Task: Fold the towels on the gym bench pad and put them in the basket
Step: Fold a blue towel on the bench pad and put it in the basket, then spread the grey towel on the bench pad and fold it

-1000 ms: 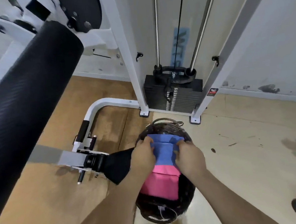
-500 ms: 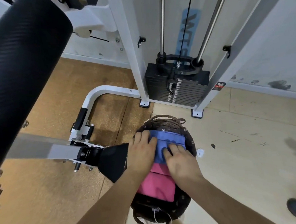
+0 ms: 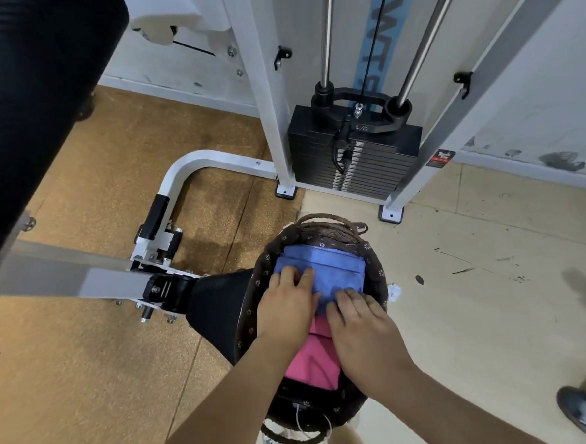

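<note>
Both hands, left hand [image 3: 287, 306] and right hand [image 3: 361, 324], press flat on the blue towel [image 3: 325, 266], hiding the pink towel [image 3: 312, 364] partly.

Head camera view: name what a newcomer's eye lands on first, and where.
At lower centre, both hands, left hand and right hand, press flat on a folded blue towel lying over a pink towel inside a dark basket. Behind it stands a black weight stack, and a big black roller pad fills the upper left.
</note>
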A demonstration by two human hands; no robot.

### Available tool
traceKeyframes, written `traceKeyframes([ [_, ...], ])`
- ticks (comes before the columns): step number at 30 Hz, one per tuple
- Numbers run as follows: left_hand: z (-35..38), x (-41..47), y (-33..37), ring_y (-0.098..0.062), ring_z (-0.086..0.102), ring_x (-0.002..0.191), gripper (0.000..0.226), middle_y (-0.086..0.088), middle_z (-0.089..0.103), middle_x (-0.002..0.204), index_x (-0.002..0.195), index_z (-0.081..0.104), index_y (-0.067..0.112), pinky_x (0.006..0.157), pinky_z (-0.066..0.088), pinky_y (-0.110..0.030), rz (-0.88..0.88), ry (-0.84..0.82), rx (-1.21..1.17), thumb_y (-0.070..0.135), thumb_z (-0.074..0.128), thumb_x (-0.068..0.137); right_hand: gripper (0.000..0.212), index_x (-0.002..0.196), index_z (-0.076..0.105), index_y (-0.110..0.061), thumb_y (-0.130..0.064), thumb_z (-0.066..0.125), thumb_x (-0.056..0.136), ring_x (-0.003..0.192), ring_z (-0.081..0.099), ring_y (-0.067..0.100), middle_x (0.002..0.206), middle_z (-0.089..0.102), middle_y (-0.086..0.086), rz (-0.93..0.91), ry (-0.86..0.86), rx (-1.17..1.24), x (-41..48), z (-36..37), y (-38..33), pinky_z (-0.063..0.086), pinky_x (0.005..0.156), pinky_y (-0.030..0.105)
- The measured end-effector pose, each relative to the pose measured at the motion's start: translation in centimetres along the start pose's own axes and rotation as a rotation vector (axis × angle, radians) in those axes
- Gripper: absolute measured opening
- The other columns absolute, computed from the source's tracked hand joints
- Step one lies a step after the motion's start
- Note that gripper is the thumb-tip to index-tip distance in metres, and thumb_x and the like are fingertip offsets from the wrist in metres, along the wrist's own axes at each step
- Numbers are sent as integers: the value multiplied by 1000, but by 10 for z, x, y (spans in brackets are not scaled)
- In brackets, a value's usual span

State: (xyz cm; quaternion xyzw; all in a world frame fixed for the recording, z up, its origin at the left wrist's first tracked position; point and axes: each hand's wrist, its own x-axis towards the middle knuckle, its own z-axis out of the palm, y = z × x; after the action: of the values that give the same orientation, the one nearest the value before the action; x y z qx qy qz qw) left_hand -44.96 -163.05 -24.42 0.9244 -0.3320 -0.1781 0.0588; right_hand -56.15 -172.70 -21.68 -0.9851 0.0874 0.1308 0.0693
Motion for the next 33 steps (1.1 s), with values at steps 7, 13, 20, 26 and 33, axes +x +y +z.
traceKeyframes([
  [7, -22, 19, 7, -30, 43, 120, 50, -12, 43, 131, 134, 41, 14, 98, 42, -38, -6, -193, 45, 37, 57, 93, 38, 89, 70, -4, -16, 76, 54, 76, 69, 32, 90, 68, 18, 69, -218, 11, 11, -14, 1, 56, 70, 40],
  [13, -58, -5, 2, -28, 53, 115, 37, -10, 57, 119, 122, 60, 14, 95, 44, -36, -15, -134, -184, 6, 50, 88, 38, 128, 54, -24, -31, 48, 92, 114, 53, 28, 122, 61, 3, 51, -120, 267, 15, -68, 15, 46, 87, 33],
  [20, -115, -91, 7, -16, 60, 105, 30, -2, 67, 114, 118, 69, 15, 90, 47, -27, -115, 112, -499, 8, 52, 95, 31, 119, 66, -20, -14, 53, 91, 109, 59, 26, 116, 68, 1, 72, 113, 430, -15, -111, 3, 47, 86, 30],
  [26, -131, -180, -4, -5, 61, 96, 26, 12, 69, 106, 109, 73, 23, 76, 41, -9, -187, 230, -607, 14, 53, 94, 34, 123, 63, -23, -20, 55, 91, 114, 55, 22, 118, 65, 0, 40, 105, 378, -60, -117, -37, 46, 90, 30],
  [33, -117, -287, -18, -4, 57, 100, 30, 13, 64, 118, 116, 68, 27, 77, 36, -3, -181, 279, -552, 15, 48, 97, 40, 130, 56, -21, -17, 53, 90, 117, 51, 25, 126, 58, 3, 66, 86, 286, -113, -107, -87, 45, 94, 34],
])
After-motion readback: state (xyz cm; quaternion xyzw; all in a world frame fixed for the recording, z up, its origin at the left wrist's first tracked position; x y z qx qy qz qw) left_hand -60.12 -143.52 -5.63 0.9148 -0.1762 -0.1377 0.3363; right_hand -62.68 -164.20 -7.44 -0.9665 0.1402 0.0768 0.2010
